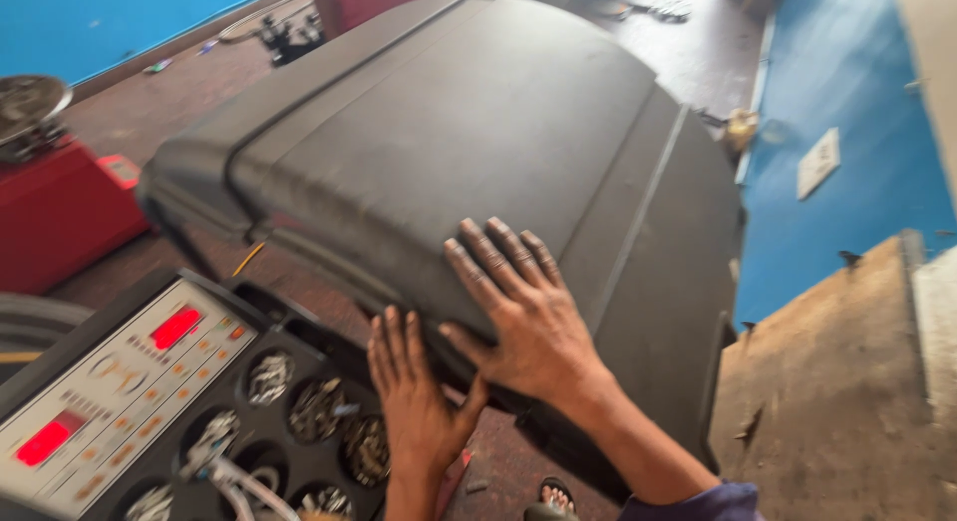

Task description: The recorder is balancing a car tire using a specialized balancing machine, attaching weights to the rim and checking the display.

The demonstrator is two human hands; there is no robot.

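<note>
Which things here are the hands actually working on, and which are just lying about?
In hand: big dark hood cover, right hand flat on top, left hand at its lower edge.

Lying about: control panel, weight cups, red machine, sandalled foot.

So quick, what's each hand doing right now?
Left hand: open, fingers up against the edge of the big dark cover.
Right hand: open, flat on the cover.

Hood (pixel 449 132) above tray (pixel 299 381); panel (pixel 110 391) left; red machine (pixel 60 212) probably behind.
</note>
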